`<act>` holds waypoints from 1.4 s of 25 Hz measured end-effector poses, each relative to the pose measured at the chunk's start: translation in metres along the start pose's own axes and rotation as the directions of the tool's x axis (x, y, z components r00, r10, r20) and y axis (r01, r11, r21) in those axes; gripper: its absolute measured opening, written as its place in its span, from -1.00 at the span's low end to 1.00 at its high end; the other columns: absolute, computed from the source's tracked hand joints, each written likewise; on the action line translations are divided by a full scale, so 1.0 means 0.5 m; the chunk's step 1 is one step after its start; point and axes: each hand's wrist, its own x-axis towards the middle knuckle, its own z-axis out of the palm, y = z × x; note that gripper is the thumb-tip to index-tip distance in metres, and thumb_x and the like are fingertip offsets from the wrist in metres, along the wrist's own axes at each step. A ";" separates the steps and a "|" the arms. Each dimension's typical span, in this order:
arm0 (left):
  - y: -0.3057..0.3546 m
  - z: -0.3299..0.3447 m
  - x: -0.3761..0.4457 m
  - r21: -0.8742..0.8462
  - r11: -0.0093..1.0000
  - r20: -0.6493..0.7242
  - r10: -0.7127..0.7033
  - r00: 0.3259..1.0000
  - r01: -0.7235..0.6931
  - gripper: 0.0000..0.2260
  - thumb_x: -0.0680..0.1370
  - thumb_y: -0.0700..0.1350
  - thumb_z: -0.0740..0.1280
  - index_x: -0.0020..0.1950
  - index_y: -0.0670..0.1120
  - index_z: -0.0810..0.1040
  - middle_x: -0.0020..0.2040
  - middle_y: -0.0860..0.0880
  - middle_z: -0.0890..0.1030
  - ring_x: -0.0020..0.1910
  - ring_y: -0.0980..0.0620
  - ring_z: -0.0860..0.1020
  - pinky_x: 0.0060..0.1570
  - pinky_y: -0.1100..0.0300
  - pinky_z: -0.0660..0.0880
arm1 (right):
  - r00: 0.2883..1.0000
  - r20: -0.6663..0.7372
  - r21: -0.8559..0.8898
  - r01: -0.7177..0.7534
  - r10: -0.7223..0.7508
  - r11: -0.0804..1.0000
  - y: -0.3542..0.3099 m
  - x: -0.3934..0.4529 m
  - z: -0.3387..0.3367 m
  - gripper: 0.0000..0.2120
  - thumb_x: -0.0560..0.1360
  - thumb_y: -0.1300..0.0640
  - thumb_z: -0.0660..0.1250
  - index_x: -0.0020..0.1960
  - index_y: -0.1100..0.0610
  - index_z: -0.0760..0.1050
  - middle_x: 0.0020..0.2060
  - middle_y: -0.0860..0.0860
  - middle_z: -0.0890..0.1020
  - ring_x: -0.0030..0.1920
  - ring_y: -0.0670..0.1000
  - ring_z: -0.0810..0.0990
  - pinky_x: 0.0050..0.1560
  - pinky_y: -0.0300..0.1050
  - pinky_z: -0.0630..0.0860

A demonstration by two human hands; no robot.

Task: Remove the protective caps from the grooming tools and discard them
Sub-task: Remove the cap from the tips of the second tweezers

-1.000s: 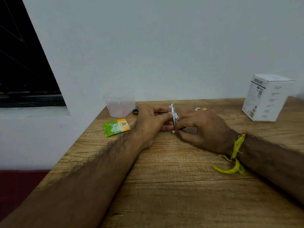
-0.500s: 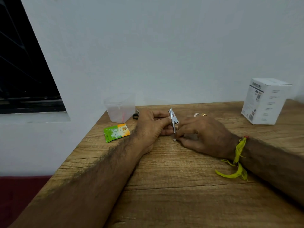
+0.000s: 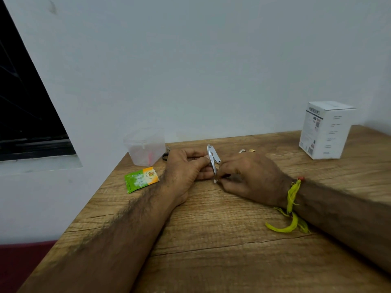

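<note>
head view: the clipper [image 3: 212, 160] stands nearly upright over the table [image 3: 211, 240], near the table's far edge, and it is the landmark here. the left hand [image 3: 186, 172] lies just left of the clipper, thumb and fingers curled and pinching its shaft about the middle. the right hand [image 3: 249, 176] lies just right of the clipper, fingers curled, pinching at its lower tip, where a small whitish cap [image 3: 215, 181] shows; whether the cap is on or already off the tip cannot be told. both forearms rest on the table. a yellow thread [image 3: 291, 208] is tied round the right wrist, its ends trailing on the wood. left of the clipper, beyond the left hand, a clear tub [image 3: 146, 145] sits at the table's far left corner with something pink inside. a green and orange sachet [image 3: 141, 179] lies flat left of the clipper, nearer than the tub. small rings [image 3: 247, 150] lie just right of the clipper, behind the right hand. far right of the clipper a white box [image 3: 325, 130] stands upright.
</note>
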 end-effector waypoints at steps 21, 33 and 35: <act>0.002 0.006 -0.008 0.020 0.999 0.008 0.047 0.999 -0.048 -0.89 0.50 -0.34 0.44 0.01 -0.26 0.68 -0.19 -0.17 0.73 -0.35 0.01 0.69 -0.29 0.20 0.66 | 0.992 -0.087 0.013 -0.090 0.091 0.996 -0.005 0.009 0.006 -0.73 0.46 -0.02 0.22 -0.12 0.05 0.67 -0.21 -0.07 0.68 -0.21 0.03 0.63 -0.21 0.04 0.56; -0.004 0.007 -0.012 0.045 0.996 0.101 0.078 0.992 -0.083 -0.83 0.50 -0.34 0.45 0.08 -0.31 0.64 -0.10 -0.33 0.69 -0.18 -0.19 0.68 -0.26 0.12 0.67 | 0.938 -0.296 0.096 -0.160 0.181 0.983 -0.001 0.023 0.014 -0.80 0.51 0.05 0.30 -0.09 0.12 0.65 -0.22 -0.04 0.61 -0.20 -0.01 0.58 -0.20 0.07 0.56; -0.002 0.009 -0.014 0.013 0.996 0.087 0.088 0.992 -0.089 -0.78 0.49 -0.33 0.48 0.12 -0.26 0.60 -0.10 -0.32 0.69 -0.22 -0.17 0.68 -0.32 0.13 0.65 | 0.879 -0.388 0.205 -0.209 0.275 0.956 0.001 0.021 0.009 -0.88 0.50 0.13 0.37 -0.09 0.13 0.67 -0.24 -0.06 0.63 -0.21 -0.06 0.59 -0.18 0.00 0.57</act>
